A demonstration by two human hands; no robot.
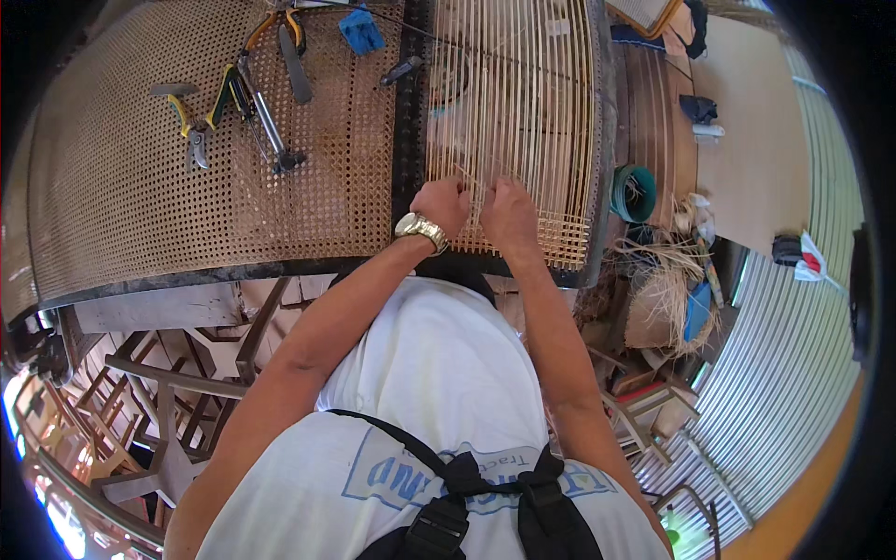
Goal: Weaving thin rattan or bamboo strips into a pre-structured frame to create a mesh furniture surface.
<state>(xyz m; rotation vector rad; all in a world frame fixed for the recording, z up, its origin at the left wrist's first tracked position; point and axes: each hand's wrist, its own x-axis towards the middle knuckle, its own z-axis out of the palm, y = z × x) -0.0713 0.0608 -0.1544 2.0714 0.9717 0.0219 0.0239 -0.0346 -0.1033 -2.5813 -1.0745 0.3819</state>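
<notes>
Head view: both hands weaving cane strands on a dark chair frame.
Left hand (442, 203), gold watch on wrist, and right hand (509, 213) sit close together, fingers curled and pinching thin cane strands (509, 103) just above the woven patch (569, 245) at the frame's (597, 140) near edge. Step looks like threading a cross strand; next move likely needs pulling it taut. Pliers (238, 89) lie on the finished cane panel (140, 187), well apart.

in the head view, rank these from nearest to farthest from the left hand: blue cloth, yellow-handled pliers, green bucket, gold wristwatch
1. gold wristwatch: on the wrist of the left hand.
2. green bucket: to the right, past the frame edge.
3. blue cloth: up top, on the woven cane panel; too close to call with the bucket.
4. yellow-handled pliers: far left on the panel.
</notes>
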